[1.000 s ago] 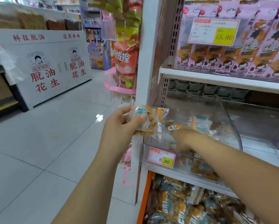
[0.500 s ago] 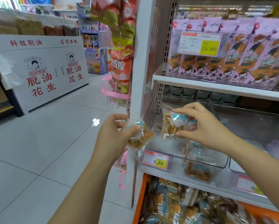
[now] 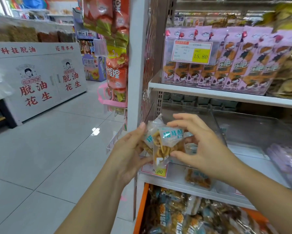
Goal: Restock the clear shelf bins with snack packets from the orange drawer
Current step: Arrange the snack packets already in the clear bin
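Both hands meet in front of the clear shelf bin [image 3: 216, 125]. My left hand [image 3: 130, 149] grips a clear snack packet [image 3: 149, 130] of brown twists. My right hand [image 3: 204, 146] pinches a second packet [image 3: 167, 146] with a blue label, held against the first one. The bin sits on the white shelf and holds a few packets, one lying at its front [image 3: 197, 178]. Below the shelf, the orange drawer [image 3: 142, 210] is open and full of several similar packets.
Purple snack bags [image 3: 226, 65] with a 15.80 price tag fill the shelf above. A white shelf post [image 3: 135, 65] with hanging red packs stands left of the bin. A second clear bin [image 3: 277, 132] stands to the right. Tiled aisle floor and a white display counter [image 3: 37, 78] lie left.
My right hand came out of the bin with a packet and has brought it left against the packet in my left hand. The view has shifted slightly left.
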